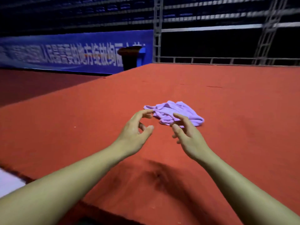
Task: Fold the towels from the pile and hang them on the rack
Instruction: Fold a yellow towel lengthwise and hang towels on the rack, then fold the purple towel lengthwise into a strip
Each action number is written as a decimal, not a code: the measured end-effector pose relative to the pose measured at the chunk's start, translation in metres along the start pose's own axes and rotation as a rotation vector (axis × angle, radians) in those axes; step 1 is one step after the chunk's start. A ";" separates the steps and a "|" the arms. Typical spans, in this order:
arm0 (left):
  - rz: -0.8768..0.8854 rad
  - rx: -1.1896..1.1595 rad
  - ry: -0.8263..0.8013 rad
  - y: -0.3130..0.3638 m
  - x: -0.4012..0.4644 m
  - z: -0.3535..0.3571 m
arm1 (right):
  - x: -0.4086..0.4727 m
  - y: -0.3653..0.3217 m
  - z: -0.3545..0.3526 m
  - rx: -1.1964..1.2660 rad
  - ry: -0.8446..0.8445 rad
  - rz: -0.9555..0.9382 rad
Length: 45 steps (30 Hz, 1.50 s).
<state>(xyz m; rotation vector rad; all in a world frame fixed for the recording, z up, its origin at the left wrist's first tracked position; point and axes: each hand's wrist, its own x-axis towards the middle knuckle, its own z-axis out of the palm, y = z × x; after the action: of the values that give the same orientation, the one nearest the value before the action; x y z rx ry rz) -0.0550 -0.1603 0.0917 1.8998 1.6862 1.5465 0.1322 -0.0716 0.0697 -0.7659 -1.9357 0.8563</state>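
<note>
Towel: one crumpled lilac towel (175, 113) lies bunched on the red tabletop (235, 98), towards the far middle.
Left hand: the left hand (135, 132) reaches in from the near left, fingers (146, 112) loosely curved with the tips at the towel's left corner; grasping nothing that I can see.
Right hand: the right hand (189, 135) comes in just beside it, fingers released and spread over the towel's near edge, nothing pinched yet.
Step in hand: picking up, by my read.
How to do it well: find two corners of one edge, pinch one in each hand, lift and shake flat before folding.
Rack: none clearly visible; only a metal truss (157, 30) stands far behind.
</note>
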 end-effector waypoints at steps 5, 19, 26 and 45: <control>-0.068 -0.133 -0.105 -0.048 0.045 0.103 | 0.007 0.079 -0.035 -0.146 0.201 0.171; -0.333 -0.531 0.087 -0.164 0.071 0.181 | 0.108 0.202 -0.009 -0.553 0.156 0.185; -0.447 -0.632 0.197 -0.171 0.074 0.181 | 0.167 0.230 0.026 -0.774 0.064 0.212; -0.377 -0.341 0.067 -0.155 0.051 0.170 | 0.001 0.156 0.007 -0.624 -0.042 0.203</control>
<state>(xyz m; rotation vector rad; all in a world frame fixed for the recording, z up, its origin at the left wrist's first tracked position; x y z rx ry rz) -0.0335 0.0165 -0.0627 1.2935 1.5671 1.6254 0.1534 0.0170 -0.0570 -1.3328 -2.2121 0.3685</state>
